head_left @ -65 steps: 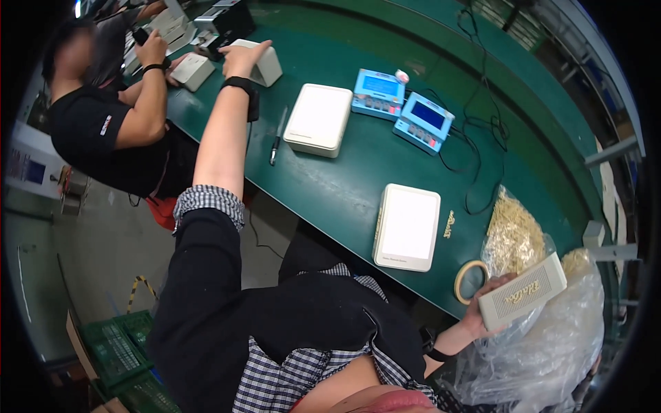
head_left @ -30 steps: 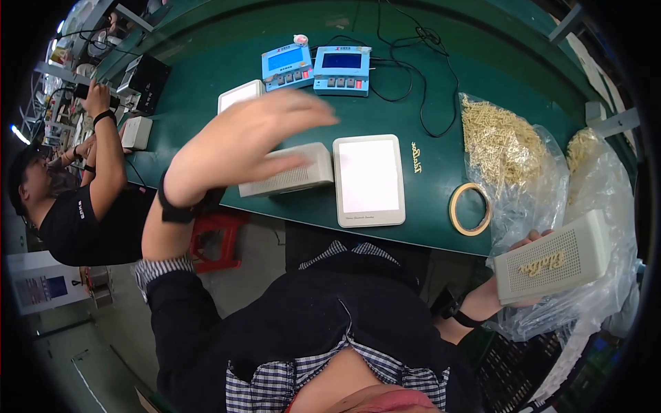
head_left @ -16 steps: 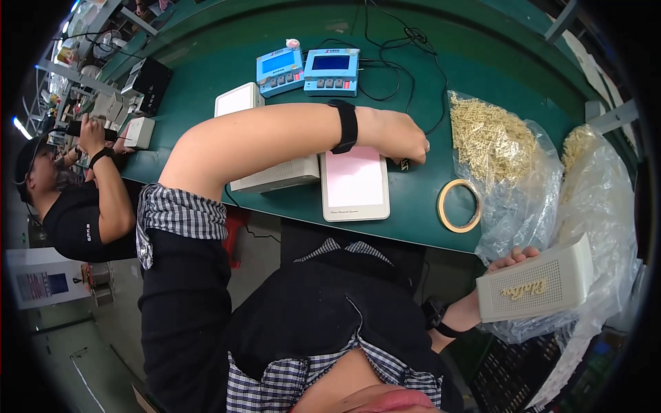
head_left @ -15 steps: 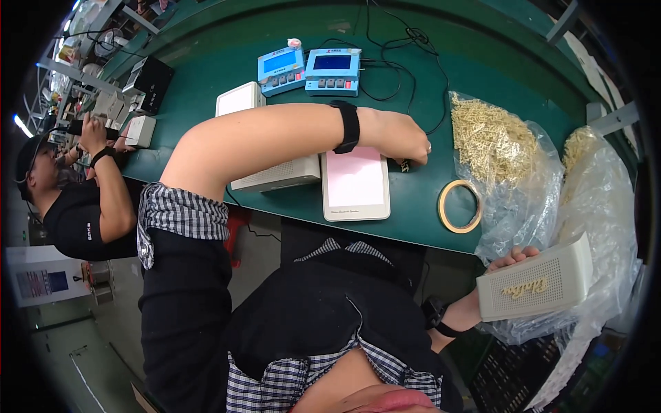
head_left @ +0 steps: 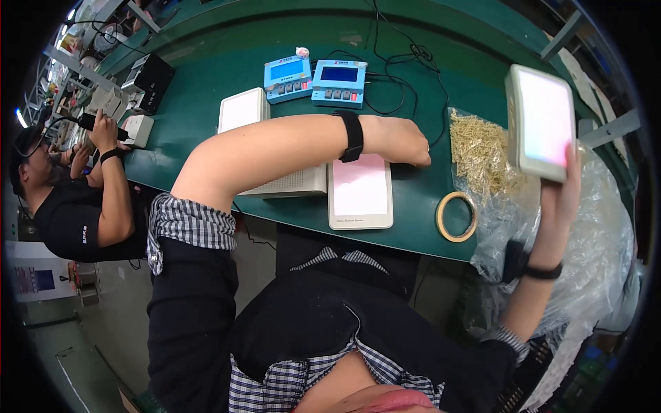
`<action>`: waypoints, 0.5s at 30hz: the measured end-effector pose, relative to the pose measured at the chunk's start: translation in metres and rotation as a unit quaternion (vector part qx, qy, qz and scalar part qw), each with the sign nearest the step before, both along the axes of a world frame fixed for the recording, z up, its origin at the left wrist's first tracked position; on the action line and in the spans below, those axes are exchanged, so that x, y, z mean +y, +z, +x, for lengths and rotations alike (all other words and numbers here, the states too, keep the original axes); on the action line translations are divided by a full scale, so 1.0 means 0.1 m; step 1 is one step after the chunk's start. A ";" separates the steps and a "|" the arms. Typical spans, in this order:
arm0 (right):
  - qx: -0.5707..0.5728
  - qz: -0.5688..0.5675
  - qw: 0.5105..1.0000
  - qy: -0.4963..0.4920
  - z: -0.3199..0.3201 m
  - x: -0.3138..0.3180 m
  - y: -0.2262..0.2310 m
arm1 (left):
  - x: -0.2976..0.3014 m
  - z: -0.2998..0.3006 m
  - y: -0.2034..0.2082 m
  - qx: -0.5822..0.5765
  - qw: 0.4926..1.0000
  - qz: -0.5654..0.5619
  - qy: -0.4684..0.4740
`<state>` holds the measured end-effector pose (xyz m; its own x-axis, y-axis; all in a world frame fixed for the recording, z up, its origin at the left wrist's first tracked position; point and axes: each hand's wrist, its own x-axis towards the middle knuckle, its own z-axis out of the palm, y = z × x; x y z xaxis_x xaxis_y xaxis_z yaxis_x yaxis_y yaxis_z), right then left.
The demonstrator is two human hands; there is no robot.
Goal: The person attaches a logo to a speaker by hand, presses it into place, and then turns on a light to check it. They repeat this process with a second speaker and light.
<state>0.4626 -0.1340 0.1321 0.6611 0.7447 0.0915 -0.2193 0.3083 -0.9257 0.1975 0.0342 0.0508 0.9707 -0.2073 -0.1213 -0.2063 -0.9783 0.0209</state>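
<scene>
My left arm reaches across the green table, and my left hand [head_left: 399, 141] is closed with its fingertips turned down near the table. Whatever those fingers may hold is hidden. Beneath that wrist lies a cream speaker [head_left: 359, 221] with a glowing pinkish-white panel facing up. Another cream speaker box [head_left: 292, 182], with a perforated side, touches it on the left and is partly covered by my forearm. On the right, my right hand [head_left: 564, 179] grips a third cream speaker [head_left: 544, 120] by its lower end, raised with its lit panel facing me.
Two blue meters [head_left: 337, 84] with screens and black cables stand at the back. A white-panelled box [head_left: 242, 111] is behind my forearm. A bag of small gold pieces [head_left: 480, 148], a tape roll [head_left: 444, 230] and crumpled plastic [head_left: 592, 234] lie right. A co-worker [head_left: 103, 206] is at left.
My right hand has lifted its speaker from low at the right and turned it, so the lit panel shows instead of the grille with gold lettering. My left hand stays almost in place.
</scene>
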 end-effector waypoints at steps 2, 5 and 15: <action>-0.086 -0.061 0.994 -0.032 0.17 0.58 0.11 | 0.06 -0.06 0.02 -0.029 1.000 0.003 0.000; -0.254 -0.156 0.951 -0.087 0.59 1.42 0.03 | 0.14 -0.21 0.30 -0.133 0.988 -0.066 0.032; -0.559 -0.244 0.768 -0.194 0.71 3.23 -1.23 | -0.03 -1.73 0.98 -0.236 0.890 -0.291 0.260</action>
<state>0.5337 0.1887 0.0090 0.5526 0.6383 0.5360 0.8184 -0.2936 -0.4941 0.0246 0.0312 0.1490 0.8676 0.3912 0.3070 0.1512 -0.7957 0.5865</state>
